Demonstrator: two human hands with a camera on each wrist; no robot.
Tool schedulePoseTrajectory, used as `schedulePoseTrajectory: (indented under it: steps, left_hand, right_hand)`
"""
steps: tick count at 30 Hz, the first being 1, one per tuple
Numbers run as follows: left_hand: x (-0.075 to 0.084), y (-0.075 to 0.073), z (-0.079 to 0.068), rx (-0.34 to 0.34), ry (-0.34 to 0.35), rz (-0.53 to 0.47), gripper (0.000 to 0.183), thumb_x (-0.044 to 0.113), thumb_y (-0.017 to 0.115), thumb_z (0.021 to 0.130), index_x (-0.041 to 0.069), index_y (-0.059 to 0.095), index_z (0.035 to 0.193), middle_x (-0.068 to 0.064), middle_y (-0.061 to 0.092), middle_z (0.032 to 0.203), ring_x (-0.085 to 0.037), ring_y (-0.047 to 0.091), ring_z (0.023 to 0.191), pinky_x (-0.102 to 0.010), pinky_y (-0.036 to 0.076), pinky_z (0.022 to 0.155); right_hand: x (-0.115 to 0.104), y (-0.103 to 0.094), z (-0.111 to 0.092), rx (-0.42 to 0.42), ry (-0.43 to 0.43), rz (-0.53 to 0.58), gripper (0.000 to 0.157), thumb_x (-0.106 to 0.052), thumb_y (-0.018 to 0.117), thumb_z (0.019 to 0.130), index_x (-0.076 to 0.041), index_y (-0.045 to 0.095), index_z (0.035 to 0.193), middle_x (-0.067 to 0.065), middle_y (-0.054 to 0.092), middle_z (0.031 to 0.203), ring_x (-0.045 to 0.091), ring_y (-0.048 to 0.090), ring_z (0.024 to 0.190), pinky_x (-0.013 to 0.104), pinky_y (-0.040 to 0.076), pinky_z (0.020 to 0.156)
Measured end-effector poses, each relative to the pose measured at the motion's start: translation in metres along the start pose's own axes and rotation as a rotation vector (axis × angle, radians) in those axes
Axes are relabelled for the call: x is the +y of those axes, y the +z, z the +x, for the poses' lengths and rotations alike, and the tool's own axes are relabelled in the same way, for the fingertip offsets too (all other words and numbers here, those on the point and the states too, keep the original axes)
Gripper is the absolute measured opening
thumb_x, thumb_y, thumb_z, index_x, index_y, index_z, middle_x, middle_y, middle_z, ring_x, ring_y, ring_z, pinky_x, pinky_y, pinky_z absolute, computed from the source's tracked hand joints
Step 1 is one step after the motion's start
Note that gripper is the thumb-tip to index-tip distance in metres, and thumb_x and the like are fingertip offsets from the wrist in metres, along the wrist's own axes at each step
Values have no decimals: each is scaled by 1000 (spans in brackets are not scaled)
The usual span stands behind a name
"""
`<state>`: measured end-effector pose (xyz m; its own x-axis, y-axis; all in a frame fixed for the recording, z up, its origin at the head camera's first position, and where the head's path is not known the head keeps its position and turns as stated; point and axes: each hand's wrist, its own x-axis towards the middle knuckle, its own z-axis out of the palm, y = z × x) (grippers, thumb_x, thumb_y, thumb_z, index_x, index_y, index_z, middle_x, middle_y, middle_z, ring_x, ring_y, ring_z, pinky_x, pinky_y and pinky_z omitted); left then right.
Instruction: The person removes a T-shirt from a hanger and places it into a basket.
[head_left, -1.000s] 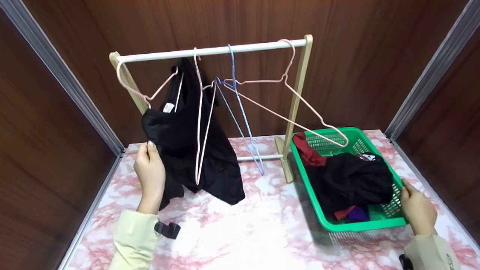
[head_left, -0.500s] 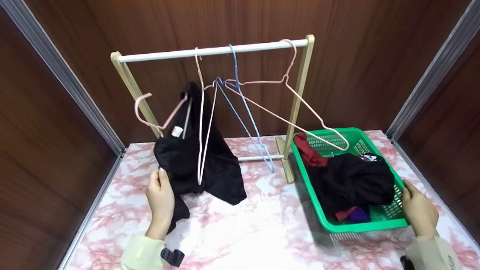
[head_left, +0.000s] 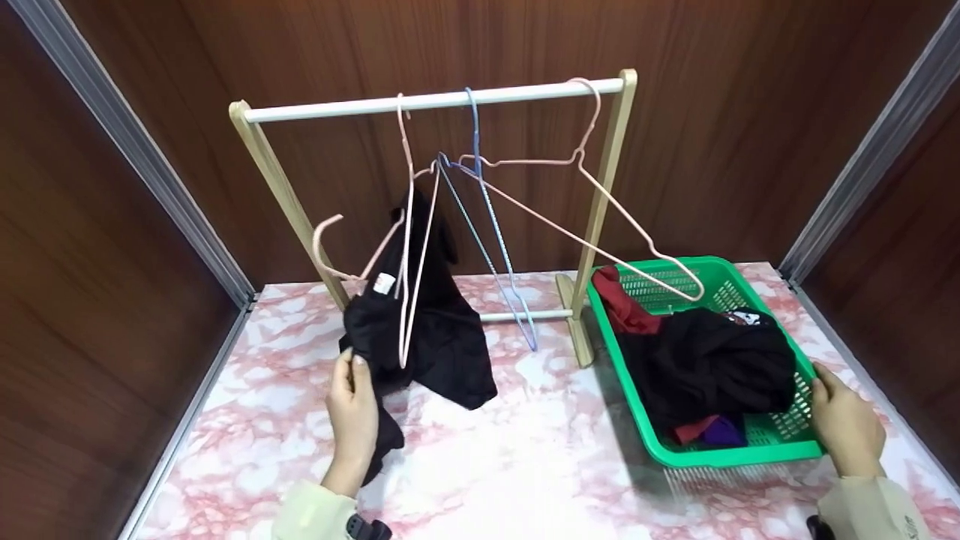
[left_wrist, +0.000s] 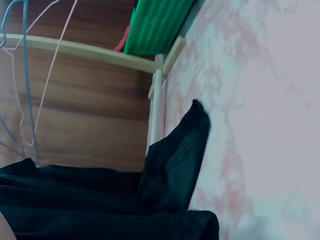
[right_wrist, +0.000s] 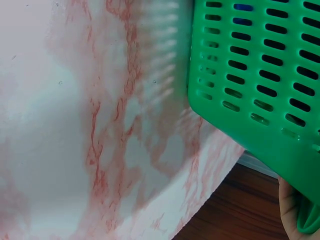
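My left hand (head_left: 354,416) pinches the shoulder of a black garment (head_left: 454,341) at the left of the head view. Inside its neck, by a white label, sits a pink hanger (head_left: 318,244) whose hook is below and apart from the rail. The garment's lower parts droop close over the table, and the left wrist view shows its dark folds (left_wrist: 170,170). At the right, my right hand (head_left: 847,424) grips the near right corner of a green basket (head_left: 750,455). Part of that hand (right_wrist: 287,212) shows at the basket's rim in the right wrist view.
A garment rack with a white rail (head_left: 330,110) stands at the back. From it hang two more pink hangers (head_left: 637,226) and a blue hanger (head_left: 477,142). The basket contains black cloth (head_left: 709,367), red cloth (head_left: 626,307) and a purple piece (head_left: 724,430). Wooden walls enclose the marbled table.
The pink hanger came off the rail's left end. My left hand has moved it and the black garment down and to the right. The right hand has stayed on the basket.
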<state>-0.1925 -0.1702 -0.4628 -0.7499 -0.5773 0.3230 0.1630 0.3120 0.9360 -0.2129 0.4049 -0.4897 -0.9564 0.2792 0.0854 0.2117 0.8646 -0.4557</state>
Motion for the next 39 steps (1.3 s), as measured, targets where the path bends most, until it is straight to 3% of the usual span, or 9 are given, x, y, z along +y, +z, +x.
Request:
schedulePoseTrajectory:
  steps: [8, 12, 15, 20, 24, 29, 33, 36, 39]
  left_hand:
    - [-10, 17, -19, -46, -44, -53, 19, 17, 50, 100, 2, 59, 107, -8, 61, 95, 2, 49, 85, -16, 41, 78]
    - [-14, 19, -27, -72, -7, -52, 18, 15, 48, 100, 1, 57, 104, -9, 60, 90, 0, 50, 81, -18, 42, 75]
    - [-15, 19, -31, -90, 3, -51, 17, 14, 45, 101, 0, 55, 103, -6, 55, 82, -1, 48, 75, -19, 41, 70]
    - [-14, 16, -34, -99, -2, -61, 14, 11, 47, 100, -1, 53, 97, 5, 42, 71, -2, 41, 64, -19, 36, 60]
    - [-14, 15, -32, -93, -3, -59, 14, 12, 52, 97, -2, 53, 94, 4, 46, 70, -1, 43, 63, -18, 37, 59]
    - [-15, 15, -32, -89, -15, -31, 23, 15, 54, 97, 0, 56, 114, -14, 67, 97, -7, 57, 83, -17, 45, 71]
    - [-19, 13, -31, -94, -4, -8, 28, 14, 52, 98, 1, 57, 122, -18, 65, 120, -15, 60, 106, -17, 48, 85]
    - [-20, 12, -29, -88, 20, -16, 24, 13, 50, 99, 0, 60, 117, -16, 67, 113, -5, 59, 100, -16, 47, 85]
    - [-20, 11, -29, -76, 56, -17, 20, 10, 50, 98, 0, 61, 112, -14, 66, 96, 2, 54, 83, -16, 45, 75]
  right_hand:
    - [1, -3, 1, -28, 9, -4, 52, -30, 22, 104, -2, 30, 147, 15, 49, 69, 23, 42, 56, 31, 30, 50]
    - [2, -4, 2, -37, 10, 8, 52, -30, 23, 104, -2, 30, 147, 25, 53, 79, 25, 44, 59, 31, 31, 50]
    - [3, -6, 3, -52, 5, 15, 52, -30, 23, 104, 0, 29, 147, 38, 55, 105, 27, 46, 62, 31, 32, 51]
    - [4, -7, 6, -59, -7, 47, 52, -28, 25, 104, 3, 31, 145, 41, 49, 117, 28, 45, 62, 32, 32, 52]
    - [4, -7, 9, -36, -11, 62, 49, -24, 29, 103, 5, 36, 142, 42, 46, 123, 37, 50, 74, 32, 34, 56]
    - [3, -9, 11, -33, 0, 72, 48, -22, 32, 102, 5, 37, 140, 40, 49, 121, 42, 51, 83, 34, 36, 60]
    - [0, -9, 11, -30, 20, 74, 48, -21, 32, 102, 7, 37, 140, 38, 51, 115, 35, 51, 73, 32, 35, 57]
    - [-8, -6, 9, 77, 50, 115, 45, -13, 35, 97, 8, 44, 135, 36, 55, 111, 25, 49, 66, 29, 33, 56]
    - [-27, -1, 7, 298, 60, 224, 40, -2, 36, 90, 7, 58, 123, 24, 64, 105, 11, 49, 73, 26, 33, 63]
